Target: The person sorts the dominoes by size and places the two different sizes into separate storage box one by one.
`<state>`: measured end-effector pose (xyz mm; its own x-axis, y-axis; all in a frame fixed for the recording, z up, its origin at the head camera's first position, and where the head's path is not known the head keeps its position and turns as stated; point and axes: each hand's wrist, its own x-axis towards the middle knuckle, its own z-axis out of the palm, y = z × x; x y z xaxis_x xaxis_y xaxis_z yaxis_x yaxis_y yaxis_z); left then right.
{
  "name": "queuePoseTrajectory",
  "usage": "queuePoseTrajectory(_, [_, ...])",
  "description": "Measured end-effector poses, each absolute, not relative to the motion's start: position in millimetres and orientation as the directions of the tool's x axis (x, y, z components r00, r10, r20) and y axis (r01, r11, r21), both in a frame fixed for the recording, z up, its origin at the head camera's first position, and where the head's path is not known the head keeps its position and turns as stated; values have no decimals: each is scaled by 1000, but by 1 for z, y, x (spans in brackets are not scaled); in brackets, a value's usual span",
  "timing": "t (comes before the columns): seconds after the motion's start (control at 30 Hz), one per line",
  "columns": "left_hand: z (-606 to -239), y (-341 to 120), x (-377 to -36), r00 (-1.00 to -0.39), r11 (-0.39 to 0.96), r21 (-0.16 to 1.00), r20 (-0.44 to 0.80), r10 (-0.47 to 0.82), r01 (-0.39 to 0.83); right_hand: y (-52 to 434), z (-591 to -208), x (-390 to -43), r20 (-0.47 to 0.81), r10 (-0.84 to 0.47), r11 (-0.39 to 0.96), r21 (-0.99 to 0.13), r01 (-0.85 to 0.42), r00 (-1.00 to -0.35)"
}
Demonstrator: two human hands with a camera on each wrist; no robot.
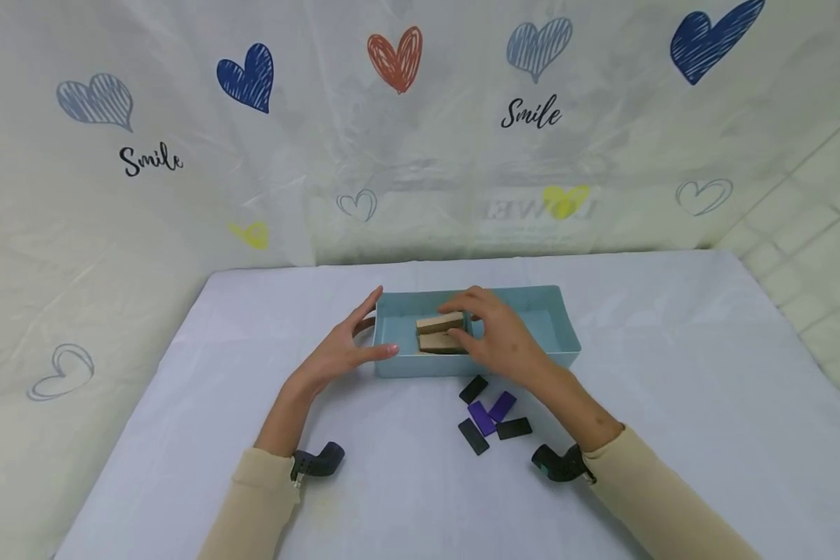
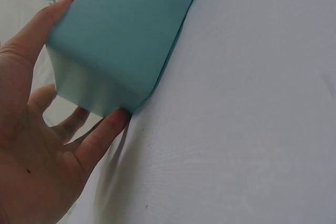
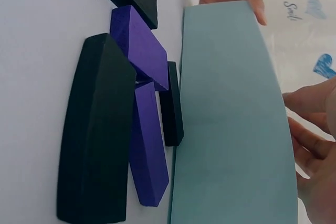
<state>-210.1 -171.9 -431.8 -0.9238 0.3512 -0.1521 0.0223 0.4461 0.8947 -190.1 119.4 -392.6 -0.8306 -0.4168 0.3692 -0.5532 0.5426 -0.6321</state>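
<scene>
A long light-blue box [image 1: 476, 365] stands on the white-covered table. My left hand [image 1: 339, 354] holds its left end, thumb over the near rim; in the left wrist view the fingers of the left hand [image 2: 47, 145] rest against the end wall. Inside the box are light wooden blocks: a farther wooden block [image 1: 434, 323] and a nearer wooden block [image 1: 439, 342]. Reaching over the near wall, my right hand [image 1: 497, 330] has thumb and fingers curled at the farther block's right end. The box wall [image 3: 231, 114] hides the fingertips in the right wrist view.
In front of the box lie two purple blocks [image 1: 481, 418] and several black blocks [image 1: 473, 437], close together. In the right wrist view a large black block [image 3: 97, 135] is nearest. A white sheet with printed hearts [image 1: 395, 61] hangs behind the table.
</scene>
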Motion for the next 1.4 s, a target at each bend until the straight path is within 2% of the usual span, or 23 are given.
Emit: queuePoseTrajectory(1.4, [-435, -170, -210, -928, 457, 889, -160, 338, 13, 148, -381, -154, 419, -480, 517, -575, -634, -771])
